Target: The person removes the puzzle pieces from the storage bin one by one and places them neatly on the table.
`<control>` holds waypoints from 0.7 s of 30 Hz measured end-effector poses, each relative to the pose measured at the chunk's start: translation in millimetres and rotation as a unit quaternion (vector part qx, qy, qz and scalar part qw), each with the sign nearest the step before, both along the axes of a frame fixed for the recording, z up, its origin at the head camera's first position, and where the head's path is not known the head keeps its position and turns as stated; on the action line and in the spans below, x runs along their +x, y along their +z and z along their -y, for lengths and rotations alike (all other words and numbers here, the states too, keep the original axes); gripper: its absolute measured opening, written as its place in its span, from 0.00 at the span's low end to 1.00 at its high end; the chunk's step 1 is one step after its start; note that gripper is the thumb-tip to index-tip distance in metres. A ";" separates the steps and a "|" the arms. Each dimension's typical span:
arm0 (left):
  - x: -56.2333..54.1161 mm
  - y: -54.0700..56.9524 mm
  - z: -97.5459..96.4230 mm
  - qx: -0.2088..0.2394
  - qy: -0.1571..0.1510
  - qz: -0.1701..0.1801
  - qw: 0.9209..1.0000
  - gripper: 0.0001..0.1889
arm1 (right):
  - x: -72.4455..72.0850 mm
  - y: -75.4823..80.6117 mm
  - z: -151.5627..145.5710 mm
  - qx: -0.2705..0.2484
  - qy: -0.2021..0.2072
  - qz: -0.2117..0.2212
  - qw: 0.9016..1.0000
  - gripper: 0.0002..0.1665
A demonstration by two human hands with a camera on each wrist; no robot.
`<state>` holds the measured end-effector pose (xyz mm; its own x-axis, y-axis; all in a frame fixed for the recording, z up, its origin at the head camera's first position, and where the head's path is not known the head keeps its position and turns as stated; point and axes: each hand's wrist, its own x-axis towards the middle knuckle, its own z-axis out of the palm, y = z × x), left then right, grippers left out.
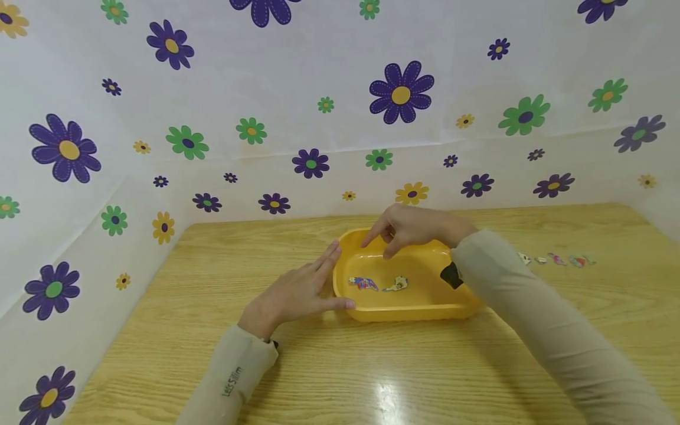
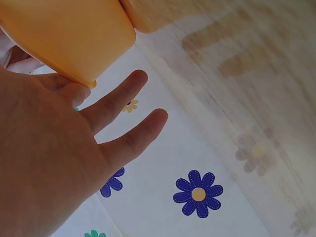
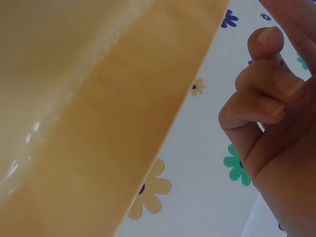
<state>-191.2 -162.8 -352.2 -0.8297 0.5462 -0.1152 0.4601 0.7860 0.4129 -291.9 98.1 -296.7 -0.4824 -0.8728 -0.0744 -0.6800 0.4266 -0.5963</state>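
Observation:
A yellow plastic tray point(image 1: 372, 314) lies on the table with two small flat coloured pieces inside. One piece point(image 1: 363, 283) is purple, red and blue; the other point(image 1: 398, 284) is cream-coloured with a thin tail. My left hand point(image 1: 300, 295) spans the tray's left end, its fingers mostly straight along the side and the thumb at the front corner. In the left wrist view, two fingers point(image 2: 131, 138) stretch past the rim. Over the back of the tray, my right hand point(image 1: 411, 227) points its index finger and thumb downward, apart and holding nothing, with the other fingers curled.
To the tray's right, several small coloured pieces point(image 1: 556, 259) lie in a row on the wooden table point(image 1: 212, 265), partly behind the right sleeve point(image 1: 531, 313). A white flower-printed cloth point(image 1: 329, 77) stands behind the table and along its left side.

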 end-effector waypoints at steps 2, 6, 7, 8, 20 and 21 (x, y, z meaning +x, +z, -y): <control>-0.2 -0.3 -0.1 0.000 -0.001 -0.001 1.000 0.56 | 0.1 -2.0 2.6 0.003 0.008 0.004 1.000 0.22; -0.8 -1.1 0.1 -0.006 -0.003 -0.006 1.000 0.56 | -0.3 -5.9 8.0 0.020 0.018 0.006 1.000 0.22; -0.9 -1.2 0.2 -0.007 -0.004 -0.008 1.000 0.56 | -0.5 -7.1 9.3 0.025 0.021 0.005 0.999 0.22; -0.9 -1.3 0.1 -0.008 -0.004 -0.008 1.000 0.56 | -0.4 -8.0 10.8 0.031 0.025 0.002 0.999 0.22; 0.0 -0.6 -1.1 -0.010 -0.007 -0.018 1.000 0.54 | -0.8 -23.7 28.2 0.115 0.061 0.051 0.990 0.30; 0.0 -0.4 -1.3 -0.011 -0.007 -0.018 1.000 0.54 | -0.5 -24.9 29.4 0.121 0.061 0.055 0.989 0.32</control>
